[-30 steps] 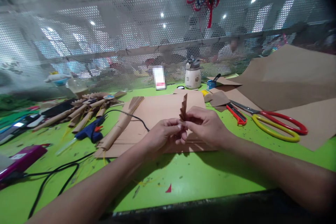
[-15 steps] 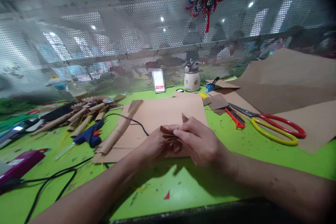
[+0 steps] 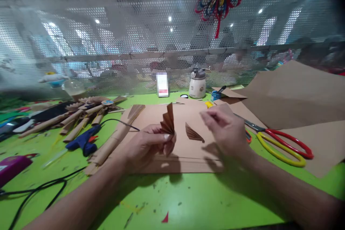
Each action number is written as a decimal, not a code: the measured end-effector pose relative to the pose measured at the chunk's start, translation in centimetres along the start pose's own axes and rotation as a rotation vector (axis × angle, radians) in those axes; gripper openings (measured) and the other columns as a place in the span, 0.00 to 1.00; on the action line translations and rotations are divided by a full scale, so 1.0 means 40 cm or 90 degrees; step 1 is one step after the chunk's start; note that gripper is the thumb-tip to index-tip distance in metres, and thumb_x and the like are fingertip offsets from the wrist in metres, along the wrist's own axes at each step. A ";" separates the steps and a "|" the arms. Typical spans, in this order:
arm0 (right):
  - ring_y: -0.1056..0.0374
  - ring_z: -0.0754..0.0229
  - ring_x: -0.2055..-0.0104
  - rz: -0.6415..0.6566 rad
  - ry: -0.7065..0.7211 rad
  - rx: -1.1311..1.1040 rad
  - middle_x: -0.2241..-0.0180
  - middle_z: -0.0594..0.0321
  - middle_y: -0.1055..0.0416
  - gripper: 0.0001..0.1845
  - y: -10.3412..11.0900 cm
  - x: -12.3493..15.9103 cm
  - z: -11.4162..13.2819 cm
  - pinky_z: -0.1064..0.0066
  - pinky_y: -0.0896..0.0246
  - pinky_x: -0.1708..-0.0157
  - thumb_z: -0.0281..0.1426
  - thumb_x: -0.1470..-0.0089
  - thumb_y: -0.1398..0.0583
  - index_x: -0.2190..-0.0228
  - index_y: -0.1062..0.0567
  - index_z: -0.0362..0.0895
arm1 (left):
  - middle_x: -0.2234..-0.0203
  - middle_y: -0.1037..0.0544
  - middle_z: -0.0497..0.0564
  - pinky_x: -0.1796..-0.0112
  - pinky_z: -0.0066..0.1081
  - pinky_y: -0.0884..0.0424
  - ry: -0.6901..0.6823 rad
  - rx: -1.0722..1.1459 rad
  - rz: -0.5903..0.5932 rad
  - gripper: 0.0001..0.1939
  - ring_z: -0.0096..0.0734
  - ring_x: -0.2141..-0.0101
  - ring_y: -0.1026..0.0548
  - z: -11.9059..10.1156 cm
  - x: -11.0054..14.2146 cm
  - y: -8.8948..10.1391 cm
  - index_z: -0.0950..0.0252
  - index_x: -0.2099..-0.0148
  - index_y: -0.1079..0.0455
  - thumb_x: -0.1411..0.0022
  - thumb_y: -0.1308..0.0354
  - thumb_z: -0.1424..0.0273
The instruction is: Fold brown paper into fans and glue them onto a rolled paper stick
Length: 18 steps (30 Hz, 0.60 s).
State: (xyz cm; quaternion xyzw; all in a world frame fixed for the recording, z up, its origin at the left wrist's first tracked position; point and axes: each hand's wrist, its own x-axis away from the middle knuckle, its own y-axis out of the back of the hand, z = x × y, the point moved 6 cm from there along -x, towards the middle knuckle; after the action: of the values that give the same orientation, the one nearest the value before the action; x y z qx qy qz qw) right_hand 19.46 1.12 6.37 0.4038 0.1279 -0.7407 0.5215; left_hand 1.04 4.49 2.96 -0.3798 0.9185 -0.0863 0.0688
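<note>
- At the centre, taken as the clock's middle, pinches a pleated brown paper fan (image 3: 168, 120) between thumb and fingers of the left hand (image 3: 151, 140), with folds spread toward 11 and 12 o'clock.
- At 3 o'clock, carries nothing visible in the right hand (image 3: 225, 127), fingers curled close; cannot tell of anything tiny between the fingertips.
- Near 4 o'clock, between the hands, shows a loose pleated piece (image 3: 193, 133); cannot tell whether lying on the brown sheet (image 3: 188, 114) or just above.
- Could crush the held fan by pinching the thin folds too hard, or let the pleats slip by pinching too loosely.
- Could flatten or sweep off the loose piece by lowering the right hand carelessly.
- Could knock the scissors (image 3: 265, 130) and the partly hidden red tool (image 3: 248, 137), both around 3 o'clock, by swinging outward.
- Could snag the black cord (image 3: 118, 119) at 9 o'clock, leading to the blue glue gun (image 3: 81, 141), by drawing left.
- Leaves least room between 8 and 9, beside the rolled paper tube (image 3: 114, 142).
- Offers most room toward 6, past the sheet's near edge, over green table (image 3: 210, 197); toward 1 to 2, stops at the bottle (image 3: 197, 88).
</note>
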 end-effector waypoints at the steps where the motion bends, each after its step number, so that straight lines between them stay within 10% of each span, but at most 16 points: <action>1: 0.37 0.63 0.74 -0.010 -0.076 -0.024 0.75 0.62 0.33 0.10 0.007 -0.017 -0.040 0.69 0.38 0.73 0.34 0.44 0.41 0.72 0.24 0.40 | 0.82 0.30 0.50 0.74 0.28 0.42 -0.011 0.004 -0.004 0.07 0.25 0.79 0.35 -0.006 -0.002 0.002 0.70 0.73 0.32 0.43 0.43 0.73; 5: 0.39 0.65 0.77 0.045 -0.219 -0.113 0.77 0.63 0.32 0.13 -0.001 -0.038 -0.112 0.71 0.42 0.77 0.37 0.46 0.40 0.73 0.24 0.39 | 0.82 0.31 0.49 0.73 0.27 0.42 -0.003 0.023 0.008 0.07 0.24 0.78 0.34 0.001 -0.008 -0.012 0.70 0.72 0.30 0.41 0.44 0.74; 11: 0.34 0.63 0.69 0.359 -0.015 -0.116 0.70 0.61 0.29 0.06 -0.073 0.019 0.039 0.71 0.38 0.69 0.30 0.48 0.38 0.67 0.25 0.41 | 0.80 0.29 0.48 0.73 0.25 0.40 0.058 -0.019 -0.002 0.06 0.22 0.77 0.33 0.047 -0.012 -0.021 0.69 0.67 0.29 0.41 0.42 0.71; 18: 0.33 0.62 0.71 0.284 0.164 0.003 0.73 0.59 0.29 0.04 -0.094 0.071 0.059 0.71 0.38 0.71 0.25 0.44 0.42 0.68 0.26 0.40 | 0.83 0.30 0.47 0.78 0.26 0.42 0.097 -0.041 0.027 0.07 0.23 0.82 0.35 0.086 -0.018 -0.028 0.69 0.66 0.28 0.46 0.41 0.70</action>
State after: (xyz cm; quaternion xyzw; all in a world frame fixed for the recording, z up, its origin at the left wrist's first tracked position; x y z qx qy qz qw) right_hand 14.70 -0.62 4.93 0.5143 0.0996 -0.5498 0.6507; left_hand 2.96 3.85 -0.10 -0.3546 0.9312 -0.0836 -0.0119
